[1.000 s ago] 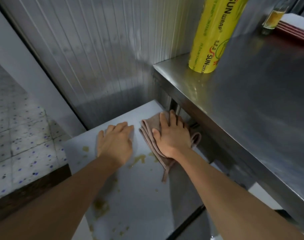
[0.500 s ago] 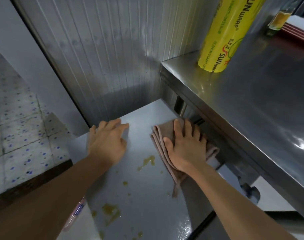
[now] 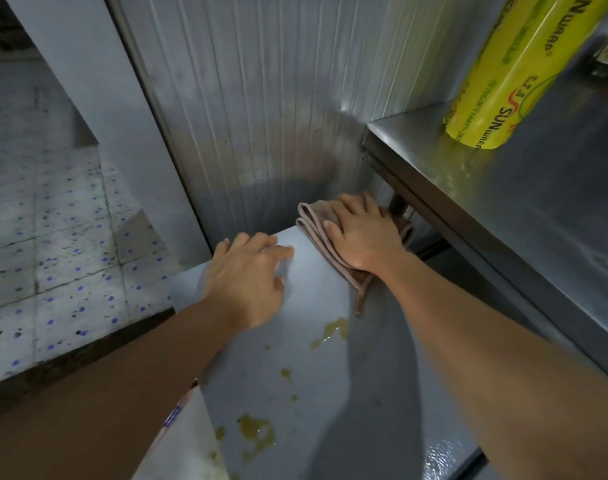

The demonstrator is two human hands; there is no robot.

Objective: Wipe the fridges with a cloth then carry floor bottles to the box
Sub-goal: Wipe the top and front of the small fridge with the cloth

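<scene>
While the right hand (image 3: 363, 233) lies flat on the cloth (image 3: 316, 225), fingers straight and pressing rather than curled, its grip is released; the left hand (image 3: 247, 271) is likewise spread and released, resting bare on the fridge (image 3: 330, 393) top just left of the cloth. I judge the wiping step is in hand and far from done, since the stains (image 3: 257, 433) lie on the fridge top nearer the person than the cloth, which sits at the far right corner of that top, partly over its edge. No floor bottles or box show, so that part of the task looks not yet begun. The next move likely calls for dragging the cloth back toward the person, over the spill, with firm downward pressure. The cloth is a soft brown fabric, folded in layers, with a loose tail trailing toward the stains. The fridge top is smooth, flat, pale grey, faintly pebbled at its near edge; the stains are yellowish, wet-looking blotches. Beyond the fridge stands a ribbed metal wall (image 3: 261, 116); right of it, higher, a brushed steel tabletop (image 3: 537, 220) carries a glossy yellow cylindrical roll (image 3: 503, 81).
</scene>
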